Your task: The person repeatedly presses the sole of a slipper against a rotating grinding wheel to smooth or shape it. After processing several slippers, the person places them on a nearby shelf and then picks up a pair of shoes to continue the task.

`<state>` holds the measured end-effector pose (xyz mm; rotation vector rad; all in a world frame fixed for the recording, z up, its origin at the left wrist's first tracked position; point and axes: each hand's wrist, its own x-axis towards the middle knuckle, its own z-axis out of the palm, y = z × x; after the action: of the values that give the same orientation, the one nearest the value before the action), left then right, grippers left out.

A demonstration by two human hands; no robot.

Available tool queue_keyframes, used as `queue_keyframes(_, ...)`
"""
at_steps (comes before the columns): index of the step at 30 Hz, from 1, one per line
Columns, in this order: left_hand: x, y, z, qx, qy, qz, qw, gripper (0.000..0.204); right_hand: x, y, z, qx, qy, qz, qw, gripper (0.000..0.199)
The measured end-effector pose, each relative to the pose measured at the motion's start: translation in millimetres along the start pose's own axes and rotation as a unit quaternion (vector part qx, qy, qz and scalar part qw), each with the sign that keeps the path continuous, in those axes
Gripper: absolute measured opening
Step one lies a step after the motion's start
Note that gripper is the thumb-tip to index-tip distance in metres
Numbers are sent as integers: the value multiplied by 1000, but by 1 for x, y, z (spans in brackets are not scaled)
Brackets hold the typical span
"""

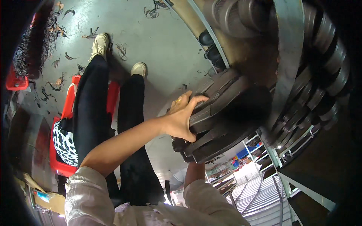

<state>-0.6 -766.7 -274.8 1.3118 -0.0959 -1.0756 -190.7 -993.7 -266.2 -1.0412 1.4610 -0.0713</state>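
A thick stack of dark, curved, rubber-looking pieces (222,116) is held up in front of me, to the right of my legs. My left hand (181,116) clasps its left side, the thumb low and the fingers spread over the layered edges; a ring is on one finger. From below, my right forearm (195,173) reaches up to the stack's underside. The stack covers my right hand, so its fingers do not show. What exact kind of piece this is, I cannot tell.
A metal rack (288,49) on the right carries many similar dark rounded pieces (332,56). A red stool (68,165) with a spotted black-and-white cloth (65,143) is by my left leg. Dark scraps (52,37) litter the grey floor near a red basket (17,83).
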Motion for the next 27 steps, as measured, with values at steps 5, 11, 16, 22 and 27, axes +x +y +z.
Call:
queue_keyframes(5,25,8,5,19,30,14,999,104,8,-22,-4,-1,7,-14,1000,58)
queue_keyframes(11,101,44,-11,41,56,55,996,102,68,-69,33,15,-12,-61,998,54)
queue_keyframes(16,187,91,-29,63,72,72,993,92,146,-117,110,52,-47,-100,993,50)
queue_keyframes(22,187,82,-66,-109,140,151,972,64,202,-160,183,95,-73,-119,986,47)
queue_keyframes(27,46,-34,-85,-181,277,62,942,33,207,-168,176,128,-86,-112,982,44)
